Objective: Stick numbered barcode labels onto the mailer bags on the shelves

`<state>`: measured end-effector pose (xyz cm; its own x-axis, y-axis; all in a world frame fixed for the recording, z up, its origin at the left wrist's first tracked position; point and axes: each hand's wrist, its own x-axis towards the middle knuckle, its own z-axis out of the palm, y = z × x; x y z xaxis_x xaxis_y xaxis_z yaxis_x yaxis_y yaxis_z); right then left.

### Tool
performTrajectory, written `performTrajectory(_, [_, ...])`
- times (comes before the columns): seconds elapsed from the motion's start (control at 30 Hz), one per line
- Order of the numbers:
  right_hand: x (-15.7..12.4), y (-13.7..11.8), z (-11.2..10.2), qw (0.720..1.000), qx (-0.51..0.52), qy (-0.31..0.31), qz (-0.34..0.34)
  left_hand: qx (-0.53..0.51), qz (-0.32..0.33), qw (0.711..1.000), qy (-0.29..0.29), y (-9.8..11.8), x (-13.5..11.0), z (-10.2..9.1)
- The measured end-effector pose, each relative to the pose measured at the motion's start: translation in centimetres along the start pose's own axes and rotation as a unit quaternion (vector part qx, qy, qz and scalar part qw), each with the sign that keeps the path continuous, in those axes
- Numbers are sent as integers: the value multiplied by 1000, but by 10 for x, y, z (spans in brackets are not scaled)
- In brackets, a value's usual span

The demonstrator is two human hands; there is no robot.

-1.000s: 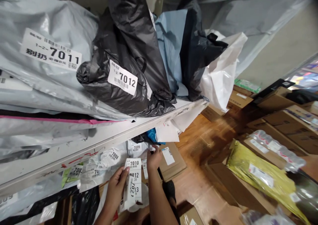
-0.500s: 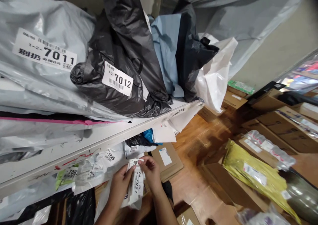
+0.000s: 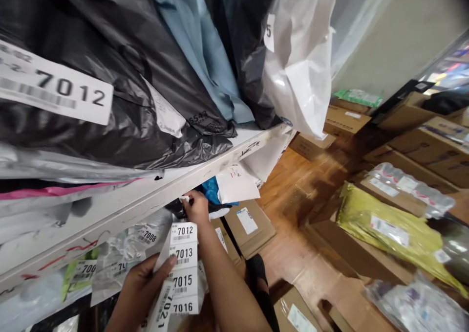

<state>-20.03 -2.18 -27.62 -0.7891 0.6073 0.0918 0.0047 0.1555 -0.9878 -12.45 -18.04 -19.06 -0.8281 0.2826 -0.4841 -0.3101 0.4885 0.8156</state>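
Two hands are working low in the middle of the frame. The left hand [image 3: 141, 285] is pinching a strip of numbered stickers [image 3: 183, 268] between thumb and fingers, closed on the left edge of it, with 7012, 7013, 7015 and 7016 reading down the strip. The right hand [image 3: 196, 209] is reaching up under the white shelf edge [image 3: 154, 195], fingers curled around a small white bit of paper; can't tell whether that's a sticker it's pressing on or a tag already on a parcel, it's too small and half in shadow.

Stuff I'd be worried about: the strip is dangling loose with only that one-sided pinch on it, so it's probably flapping about, and a sticky edge could catch on the crinkly clear bags [image 3: 142, 239] just beside it on the lower shelf. The right arm is crossing right in front of the strip too, so a bump could fold it onto itself.

Bigger one: the black bag [image 3: 120, 107] with the 7012 label [image 3: 54, 87] at the upper left is bulging over the shelf lip, and the white bag [image 3: 296, 77] at the top is hanging off the end. Nudging the shelf from underneath could send one sliding onto the boxes [image 3: 249, 224] on the floor.
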Motion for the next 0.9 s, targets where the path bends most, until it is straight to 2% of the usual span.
performTrajectory(0.1, [-1, 1, 9, 997, -76, 9, 8, 23, 41, 999, 16, 8, -1, 4])
performTrajectory(0.17, [-2, 0, 11, 985, -166, -3, -42, 53, 72, 996, 21, 15, -2, 11])
performTrajectory(0.23, [-5, -1, 9, 962, -243, -47, -118, 58, 84, 995, 23, 20, -4, 17])
performTrajectory(0.3, [-13, -1, -1, 946, -263, -87, -171, 36, 80, 995, 50, 21, -7, 21])
performTrajectory(0.33, [-18, 1, -10, 949, -246, -85, -181, 23, 74, 995, 69, 21, -6, 23])
performTrajectory(0.37, [-24, 3, -21, 958, -214, -61, -181, 13, 68, 994, 83, 21, -5, 25])
performTrajectory(0.43, [-31, 10, -47, 977, -134, 42, -163, 18, 73, 994, 85, 24, 4, 32])
performTrajectory(0.5, [-27, 24, -73, 974, -111, 156, -118, 68, 121, 989, 51, 34, 19, 45])
performTrajectory(0.53, [-21, 33, -84, 969, -143, 171, -103, 113, 159, 980, 29, 40, 28, 54])
performTrajectory(0.6, [-2, 52, -100, 957, -240, 127, -101, 235, 232, 944, -5, 54, 48, 75])
performTrajectory(0.67, [18, 69, -111, 945, -300, 54, -121, 383, 221, 896, 42, 63, 68, 95])
performTrajectory(0.73, [34, 79, -120, 946, -293, 31, -138, 466, 183, 861, 83, 66, 90, 111])
performTrajectory(0.77, [40, 82, -126, 952, -269, 53, -138, 475, 174, 858, 88, 65, 101, 118])
performTrajectory(0.8, [45, 83, -132, 959, -233, 98, -129, 453, 179, 869, 84, 64, 112, 124])
performTrajectory(0.87, [52, 82, -146, 962, -145, 207, -100, 366, 204, 905, 78, 60, 130, 134])
performTrajectory(0.9, [55, 81, -154, 961, -103, 239, -90, 316, 212, 921, 81, 58, 136, 138])
